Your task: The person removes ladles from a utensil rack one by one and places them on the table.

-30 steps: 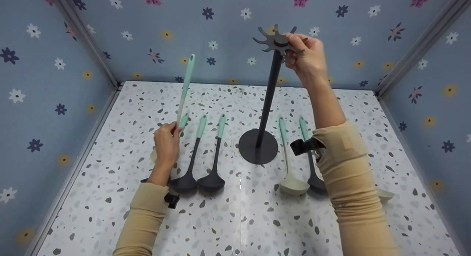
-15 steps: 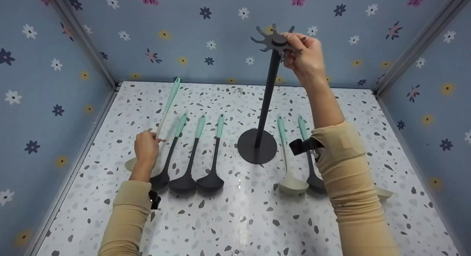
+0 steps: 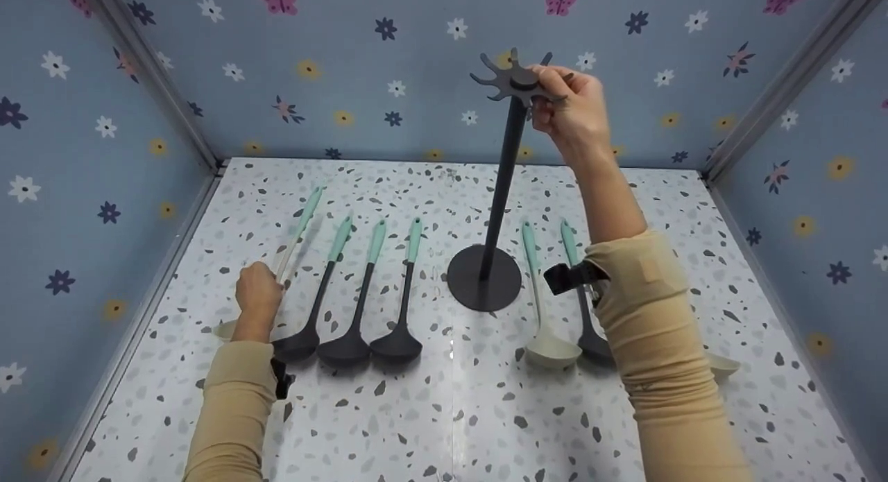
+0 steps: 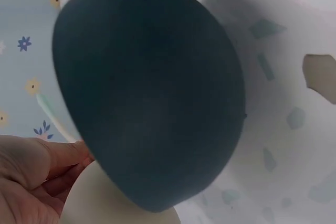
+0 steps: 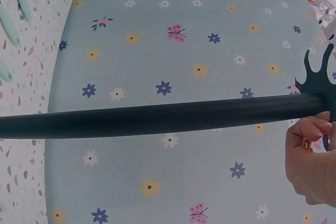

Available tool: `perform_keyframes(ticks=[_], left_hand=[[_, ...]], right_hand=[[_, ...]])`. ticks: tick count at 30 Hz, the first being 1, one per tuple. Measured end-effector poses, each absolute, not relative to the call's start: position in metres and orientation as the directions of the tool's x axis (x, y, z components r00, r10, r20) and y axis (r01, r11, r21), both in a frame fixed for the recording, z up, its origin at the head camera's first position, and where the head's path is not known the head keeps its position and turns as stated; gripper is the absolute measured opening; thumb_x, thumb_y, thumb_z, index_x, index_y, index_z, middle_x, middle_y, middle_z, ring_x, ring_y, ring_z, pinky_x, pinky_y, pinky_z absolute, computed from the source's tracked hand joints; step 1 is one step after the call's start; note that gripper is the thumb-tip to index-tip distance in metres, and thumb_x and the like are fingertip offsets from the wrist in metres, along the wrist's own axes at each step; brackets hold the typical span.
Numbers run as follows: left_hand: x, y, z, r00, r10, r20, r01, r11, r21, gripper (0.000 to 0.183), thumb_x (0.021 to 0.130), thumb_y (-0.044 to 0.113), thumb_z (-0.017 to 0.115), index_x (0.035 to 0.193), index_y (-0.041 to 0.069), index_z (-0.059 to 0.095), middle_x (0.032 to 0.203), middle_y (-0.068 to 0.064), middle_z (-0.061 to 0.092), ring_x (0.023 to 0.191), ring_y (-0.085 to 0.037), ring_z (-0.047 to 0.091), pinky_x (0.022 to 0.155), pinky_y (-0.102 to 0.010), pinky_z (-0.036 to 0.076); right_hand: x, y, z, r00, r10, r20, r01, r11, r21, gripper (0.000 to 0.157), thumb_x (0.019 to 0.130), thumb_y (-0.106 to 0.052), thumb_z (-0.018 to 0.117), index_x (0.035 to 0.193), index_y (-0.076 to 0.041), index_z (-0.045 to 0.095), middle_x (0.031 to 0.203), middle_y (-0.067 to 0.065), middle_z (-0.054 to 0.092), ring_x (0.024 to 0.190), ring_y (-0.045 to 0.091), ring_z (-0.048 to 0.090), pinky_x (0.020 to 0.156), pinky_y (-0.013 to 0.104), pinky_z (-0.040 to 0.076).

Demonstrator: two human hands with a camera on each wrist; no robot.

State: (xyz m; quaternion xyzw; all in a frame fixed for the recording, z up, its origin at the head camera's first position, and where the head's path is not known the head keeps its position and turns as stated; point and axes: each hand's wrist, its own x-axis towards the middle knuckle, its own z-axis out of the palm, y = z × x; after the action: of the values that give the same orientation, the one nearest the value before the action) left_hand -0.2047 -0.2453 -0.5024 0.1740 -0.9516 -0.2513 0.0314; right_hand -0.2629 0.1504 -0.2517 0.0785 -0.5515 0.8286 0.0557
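Observation:
My left hand point(image 3: 258, 291) grips the shaft of a cream ladle point(image 3: 305, 215) with a mint handle, low over the table's left side. Its cream bowl point(image 4: 107, 198) shows in the left wrist view, partly hidden behind the bowl of a dark ladle point(image 4: 152, 87). Beside that hand lie three dark ladles with mint handles, the nearest dark ladle point(image 3: 298, 345) at its right. With thumb and fingers, my right hand point(image 3: 576, 114) pinches the hooked top of a dark utensil stand point(image 3: 508, 163). The stand leans a little, its round base point(image 3: 465, 281) on the table.
Right of the stand lie a cream ladle point(image 3: 552, 350) and a dark ladle point(image 3: 593, 343). Another pale bowl point(image 3: 723, 365) shows past the right sleeve. Flowered blue panels point(image 3: 430, 66) wall the speckled table point(image 3: 430, 426) at the back and both sides.
My left hand has moved left and nearer, and the cream ladle's handle has come down with it toward the table. The right hand keeps its hold on the stand's top.

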Motion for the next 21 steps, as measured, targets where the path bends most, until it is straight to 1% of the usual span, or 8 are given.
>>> perform_keyframes(ticks=[4, 6, 8, 10, 14, 21], left_hand=[[-0.204, -0.249, -0.507, -0.941, -0.337, -0.042, -0.316, 0.824, 0.470, 0.011, 0.076, -0.010, 0.055, 0.084, -0.018, 0.057, 0.085, -0.034, 0.056, 0.079, -0.044, 0.057, 0.068, -0.049, 0.046], [-0.203, -0.250, -0.510, -0.941, -0.334, -0.054, -0.320, 0.827, 0.462, 0.012, 0.078, -0.011, 0.050, 0.085, -0.019, 0.055, 0.086, -0.035, 0.056, 0.079, -0.044, 0.057, 0.068, -0.049, 0.046], [-0.203, -0.251, -0.511, -0.940, -0.334, -0.069, -0.327, 0.827, 0.457, 0.015, 0.078, -0.011, 0.048, 0.088, -0.021, 0.054, 0.087, -0.036, 0.055, 0.080, -0.044, 0.057, 0.068, -0.048, 0.046], [-0.204, -0.252, -0.512, -0.939, -0.332, -0.088, -0.335, 0.828, 0.451, 0.018, 0.079, -0.011, 0.048, 0.093, -0.022, 0.052, 0.089, -0.036, 0.054, 0.082, -0.044, 0.056, 0.070, -0.048, 0.046], [-0.205, -0.253, -0.515, -0.937, -0.325, -0.129, -0.348, 0.826, 0.443, 0.023, 0.077, -0.010, 0.051, 0.097, -0.022, 0.051, 0.092, -0.037, 0.053, 0.084, -0.044, 0.056, 0.072, -0.048, 0.046], [-0.205, -0.255, -0.520, -0.936, -0.315, -0.158, -0.353, 0.831, 0.431, 0.027, 0.073, -0.011, 0.053, 0.096, -0.022, 0.050, 0.092, -0.037, 0.052, 0.083, -0.045, 0.055, 0.072, -0.049, 0.045]], right_hand=[[-0.263, 0.151, -0.251, -0.984, 0.008, 0.180, -0.169, -0.395, -0.903, 0.015, 0.090, -0.002, 0.049, 0.085, 0.009, 0.059, 0.056, 0.010, 0.044, 0.041, 0.012, 0.032, 0.036, 0.019, 0.023], [-0.263, 0.151, -0.251, -0.985, 0.009, 0.175, -0.164, -0.395, -0.904, 0.015, 0.090, -0.001, 0.049, 0.085, 0.009, 0.059, 0.056, 0.010, 0.044, 0.041, 0.012, 0.032, 0.036, 0.019, 0.023], [-0.263, 0.150, -0.251, -0.984, 0.010, 0.177, -0.167, -0.387, -0.907, 0.015, 0.090, -0.002, 0.049, 0.085, 0.009, 0.059, 0.057, 0.010, 0.044, 0.041, 0.012, 0.033, 0.036, 0.019, 0.024], [-0.263, 0.150, -0.251, -0.983, 0.009, 0.183, -0.173, -0.382, -0.908, 0.015, 0.090, -0.002, 0.049, 0.085, 0.009, 0.059, 0.057, 0.009, 0.044, 0.041, 0.013, 0.033, 0.036, 0.019, 0.025], [-0.264, 0.151, -0.252, -0.982, 0.004, 0.187, -0.174, -0.389, -0.905, 0.015, 0.090, -0.002, 0.050, 0.085, 0.009, 0.059, 0.058, 0.009, 0.044, 0.042, 0.013, 0.033, 0.036, 0.019, 0.025], [-0.266, 0.151, -0.253, -0.980, -0.011, 0.201, -0.180, -0.397, -0.900, 0.016, 0.091, -0.002, 0.048, 0.085, 0.009, 0.059, 0.056, 0.008, 0.042, 0.041, 0.012, 0.032, 0.036, 0.019, 0.024]])
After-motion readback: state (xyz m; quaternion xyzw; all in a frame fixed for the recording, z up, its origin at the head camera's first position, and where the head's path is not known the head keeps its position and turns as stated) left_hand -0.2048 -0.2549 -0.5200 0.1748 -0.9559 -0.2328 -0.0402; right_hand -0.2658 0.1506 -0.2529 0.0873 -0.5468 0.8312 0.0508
